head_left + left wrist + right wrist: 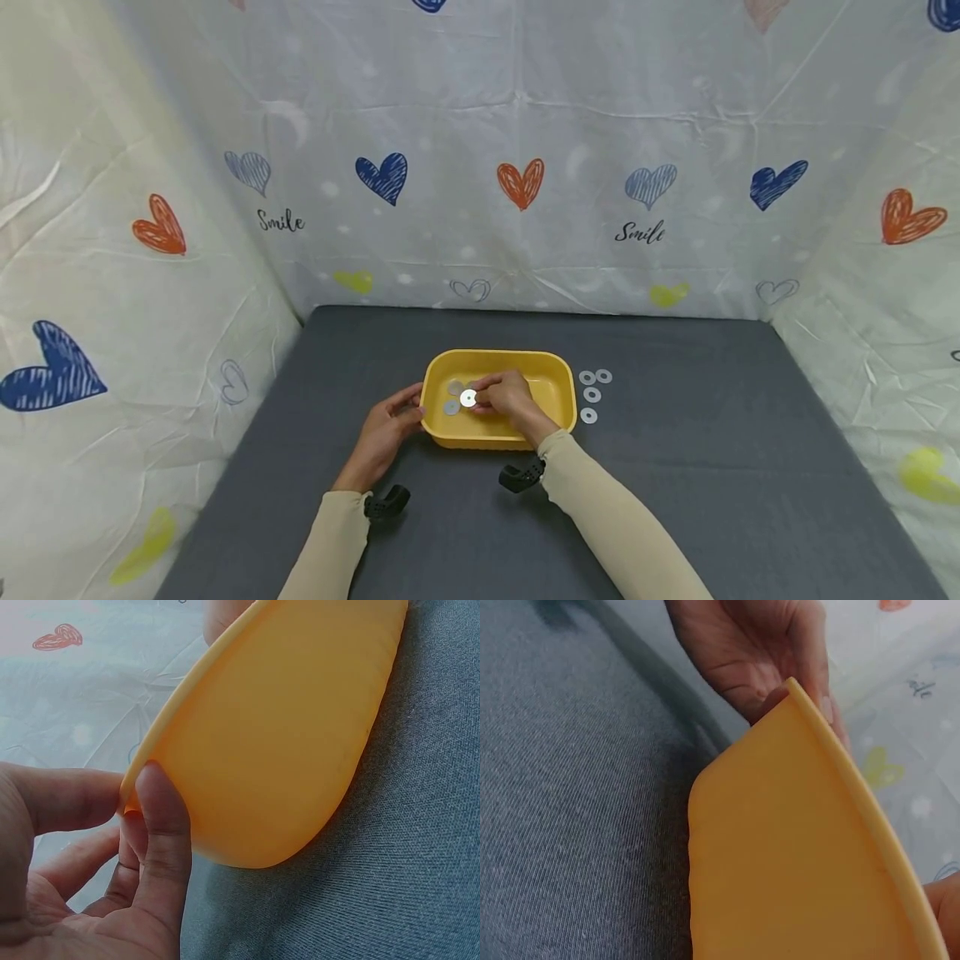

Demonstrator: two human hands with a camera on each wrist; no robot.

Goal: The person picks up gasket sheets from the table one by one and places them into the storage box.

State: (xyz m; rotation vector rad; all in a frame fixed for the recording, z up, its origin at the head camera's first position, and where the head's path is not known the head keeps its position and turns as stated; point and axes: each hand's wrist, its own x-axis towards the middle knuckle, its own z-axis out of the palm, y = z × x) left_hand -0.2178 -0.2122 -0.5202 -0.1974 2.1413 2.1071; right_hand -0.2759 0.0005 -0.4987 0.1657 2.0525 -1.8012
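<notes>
A yellow plastic tub (pixel 555 400) stands in the middle of the table. My left hand (pixel 382 437) grips its left end, thumb on the outer wall just under the rim (pixel 171 712) and fingers at the edge. Inside the tub, my right hand (pixel 510 398) pinches a flat white washer (pixel 462 402) between its fingertips, over the left half. Flat grey washers (pixel 447 407) lie on the tub floor beside and behind it. The right wrist view shows only a sliver of the right hand (pixel 946 911) past the rim; the washer is hidden there.
Several loose white washers (pixel 587 395) lie on the dark grey table (pixel 690 467) just right of the tub. A white sheet (pixel 570 250) printed with hearts hangs behind and along both sides. Black wrist bands (pixel 386 504) sit on both wrists.
</notes>
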